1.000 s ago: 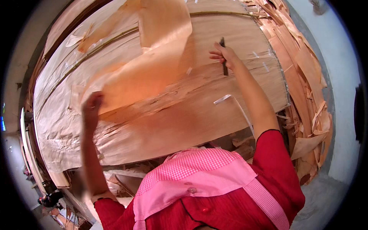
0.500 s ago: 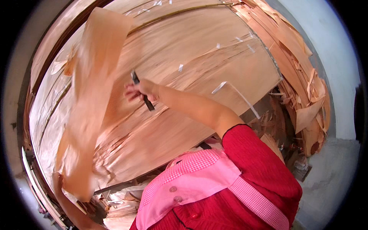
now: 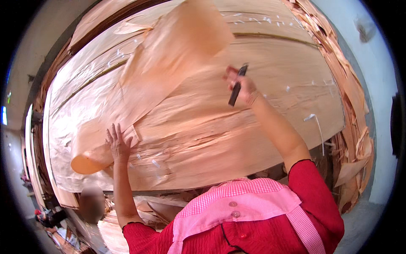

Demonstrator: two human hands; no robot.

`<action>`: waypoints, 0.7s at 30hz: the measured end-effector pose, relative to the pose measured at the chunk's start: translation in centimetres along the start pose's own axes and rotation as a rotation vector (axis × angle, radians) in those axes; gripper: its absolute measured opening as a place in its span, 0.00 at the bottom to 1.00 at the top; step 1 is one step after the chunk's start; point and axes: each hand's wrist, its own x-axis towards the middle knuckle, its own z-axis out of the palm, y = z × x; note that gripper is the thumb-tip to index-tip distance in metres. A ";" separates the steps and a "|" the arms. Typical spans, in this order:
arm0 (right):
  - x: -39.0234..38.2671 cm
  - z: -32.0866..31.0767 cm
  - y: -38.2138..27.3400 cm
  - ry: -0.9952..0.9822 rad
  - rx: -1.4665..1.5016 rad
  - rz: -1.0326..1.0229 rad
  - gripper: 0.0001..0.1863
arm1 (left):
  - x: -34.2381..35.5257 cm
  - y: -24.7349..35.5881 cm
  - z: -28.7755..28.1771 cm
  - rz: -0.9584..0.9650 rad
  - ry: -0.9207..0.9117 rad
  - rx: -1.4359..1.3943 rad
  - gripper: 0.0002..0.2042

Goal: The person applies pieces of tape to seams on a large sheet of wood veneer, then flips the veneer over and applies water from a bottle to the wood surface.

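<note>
A wide, loose strip of thin wood veneer (image 3: 169, 59) lies slantwise over a large veneer-covered stack (image 3: 203, 148). Its far end is raised and blurred, and its near left end curls into a roll. My left hand (image 3: 120, 146) rests on the strip beside that curl, fingers spread, holding nothing. Further right and away from the strip, my right hand (image 3: 245, 88) is raised above the stack. It grips a dark utility knife (image 3: 237, 87), held between thumb and palm with some fingers loose; the tip points away from me.
Torn veneer scraps (image 3: 353, 127) are heaped along the right side by a pale wall (image 3: 385, 127). More veneer pieces (image 3: 116, 228) lie below the stack's near edge. White tape bits (image 3: 311, 117) dot the top sheet. A blurred round patch (image 3: 91, 205) shows at the near left corner.
The veneer strip has swung from upright on the left to a rightward slant, its near end curling. My left hand has come onto it and opened. The view has shifted; my right hand still holds the knife.
</note>
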 end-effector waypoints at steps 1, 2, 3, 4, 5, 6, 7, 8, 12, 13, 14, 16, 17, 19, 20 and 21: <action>1.4 0.6 -1.1 -0.053 0.122 -0.065 0.20 | -0.1 -1.6 0.3 0.013 -0.013 0.050 0.37; 3.2 0.4 -2.2 -0.149 0.214 -0.122 0.22 | -0.1 -3.1 0.8 0.050 -0.025 0.034 0.37; 4.5 0.9 -3.0 -0.121 0.202 -0.159 0.22 | -0.1 -4.7 1.5 0.086 -0.043 0.022 0.37; 5.8 1.4 -3.7 -0.133 0.206 -0.150 0.21 | 0.0 -6.1 2.1 0.127 -0.060 0.009 0.37; 7.5 0.6 -4.6 -0.155 0.196 -0.161 0.21 | 0.2 -6.8 2.6 0.129 -0.062 -0.006 0.34; 8.6 1.1 -4.6 -0.159 0.178 -0.170 0.20 | 0.2 -8.6 3.3 0.120 -0.021 0.026 0.33; 9.6 1.5 -5.1 -0.164 0.158 -0.183 0.20 | 0.5 -10.3 4.3 0.114 0.021 0.058 0.31; 9.8 3.2 -4.9 -0.137 0.133 -0.190 0.19 | 0.4 -12.5 5.3 0.106 0.046 0.102 0.30; 8.1 4.2 -8.3 -0.111 -0.163 -0.248 0.17 | 2.3 -13.2 4.7 -0.172 0.236 0.442 0.21; 7.4 4.7 -9.6 0.088 -0.269 -0.332 0.16 | 3.0 -13.6 4.6 -0.192 0.232 0.387 0.20; 6.0 6.7 -10.5 0.280 -0.370 -0.398 0.16 | 3.2 -14.7 4.4 -0.219 0.218 0.345 0.18; 3.5 3.2 -17.8 0.317 -0.547 -0.533 0.17 | 6.1 -11.3 4.0 -0.143 0.420 0.035 0.13; 1.4 1.4 -22.7 0.389 -0.580 -0.642 0.14 | 7.5 -7.3 2.6 -0.005 0.564 -0.178 0.14; -3.5 0.6 -31.0 0.325 -0.590 -0.763 0.09 | 8.8 -2.1 0.0 0.238 0.634 -0.374 0.18; -5.8 1.0 -34.4 0.673 -0.651 -0.959 0.07 | 9.1 0.2 -1.5 0.334 0.610 -0.377 0.18; -8.1 3.4 -34.9 0.664 -0.801 -1.104 0.09 | 9.1 0.9 -2.8 0.438 0.608 -0.263 0.19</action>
